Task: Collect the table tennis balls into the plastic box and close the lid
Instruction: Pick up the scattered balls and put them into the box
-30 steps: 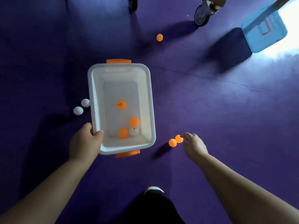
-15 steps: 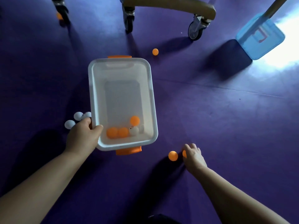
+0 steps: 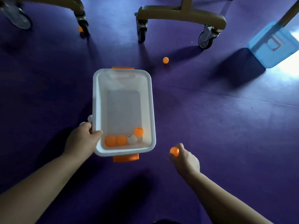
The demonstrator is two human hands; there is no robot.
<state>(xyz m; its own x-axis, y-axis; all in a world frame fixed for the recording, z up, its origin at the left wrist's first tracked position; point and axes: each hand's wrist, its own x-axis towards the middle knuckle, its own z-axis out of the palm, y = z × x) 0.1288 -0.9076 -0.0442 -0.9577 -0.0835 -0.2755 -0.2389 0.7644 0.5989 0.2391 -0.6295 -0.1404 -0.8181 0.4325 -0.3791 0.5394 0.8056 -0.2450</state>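
Observation:
A white plastic box (image 3: 95,97) with orange clips stands open on the purple floor. Three orange balls and one white ball (image 3: 132,139) lie at its near end. My left hand (image 3: 81,139) grips the box's near left rim. My right hand (image 3: 185,159), right of the box, is closed around an orange ball (image 3: 174,151); whether a second ball is hidden in it I cannot tell. Two white balls (image 3: 90,118) peek out beside the box's left wall. One orange ball (image 3: 165,60) lies farther off, another (image 3: 80,28) by a caster at the far left.
Wheeled frame legs with casters (image 3: 206,38) stand at the far side. A light blue lid-like panel (image 3: 273,46) lies at the far right in bright light. The floor is a purple mat (image 3: 226,118).
The view tilted up, so the box and hands sit lower. The loose balls in the box rolled to its near end. My right hand closed on the orange balls beside it and lifted.

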